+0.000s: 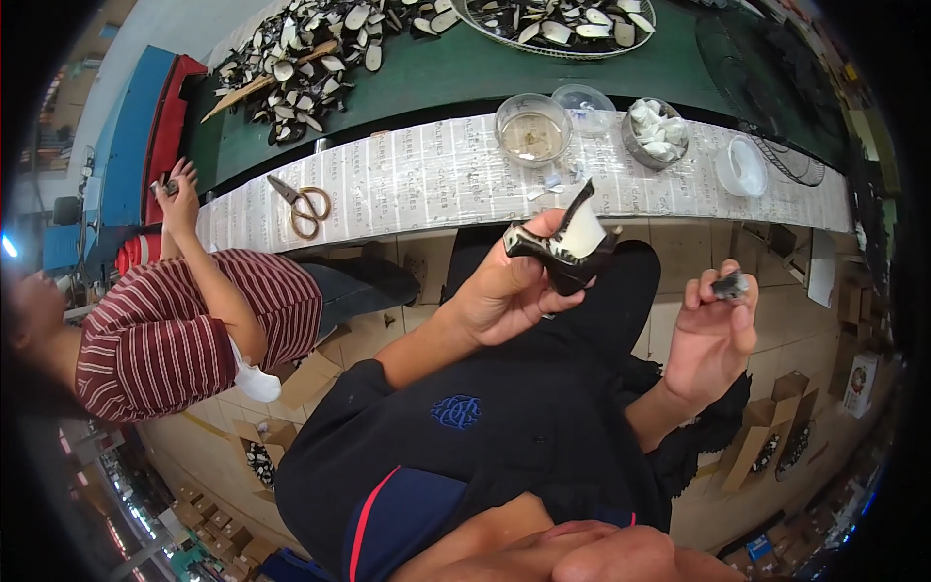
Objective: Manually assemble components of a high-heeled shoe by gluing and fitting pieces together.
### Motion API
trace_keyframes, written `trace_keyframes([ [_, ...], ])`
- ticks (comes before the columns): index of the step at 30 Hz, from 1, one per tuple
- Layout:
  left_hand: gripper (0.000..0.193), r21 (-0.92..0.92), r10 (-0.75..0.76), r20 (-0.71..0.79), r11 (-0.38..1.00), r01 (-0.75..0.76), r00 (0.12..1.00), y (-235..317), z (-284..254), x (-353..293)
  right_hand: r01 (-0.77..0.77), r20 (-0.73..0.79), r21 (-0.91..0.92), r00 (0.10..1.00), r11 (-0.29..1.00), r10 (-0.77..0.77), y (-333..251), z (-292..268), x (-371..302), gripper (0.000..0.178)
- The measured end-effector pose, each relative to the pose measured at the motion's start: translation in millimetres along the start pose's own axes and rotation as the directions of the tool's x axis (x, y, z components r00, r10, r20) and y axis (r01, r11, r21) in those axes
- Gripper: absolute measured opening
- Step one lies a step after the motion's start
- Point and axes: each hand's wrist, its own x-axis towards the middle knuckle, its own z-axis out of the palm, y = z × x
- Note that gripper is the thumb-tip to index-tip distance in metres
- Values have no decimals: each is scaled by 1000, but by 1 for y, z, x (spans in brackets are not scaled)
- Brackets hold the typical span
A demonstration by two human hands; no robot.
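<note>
My left hand holds a black shoe heel above my lap, its cream inner face turned up and a thin pointed edge sticking up. The black covering folds over the rim in notches. My right hand is raised further right, apart from the heel, its fingers pinching a small wad stained dark grey and whitish. Beyond the heel, at the table's near edge, stand a round clear tub with brownish contents and a tin filled with crumpled white wads.
Scissors lie on the paper-covered strip. A heap of black-and-cream heels and a round tray of more heels cover the green surface. A white bowl stands right. A co-worker in a striped shirt sits at left.
</note>
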Motion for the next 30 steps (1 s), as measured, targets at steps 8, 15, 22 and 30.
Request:
trace_keyframes([
  [8, 60, -219, -64, -20, 974, 58, 998, -4, 23, -7, -65, -97, 227, 991, 972, 89, 7, -17, 1, 19],
  [15, 45, -674, -127, 56, 727, 131, 990, -12, 18, -6, -94, -86, 208, 990, 974, 114, 13, -19, 1, 23],
  [22, 48, -607, -111, 164, 772, 189, 980, -8, 21, -5, -135, -75, 199, 985, 971, 153, 16, -21, 2, 20],
  [30, 74, -7, -9, -36, 1000, 8, 999, -4, 21, -2, -103, -87, 89, 990, 991, 111, 14, -19, 2, 24],
])
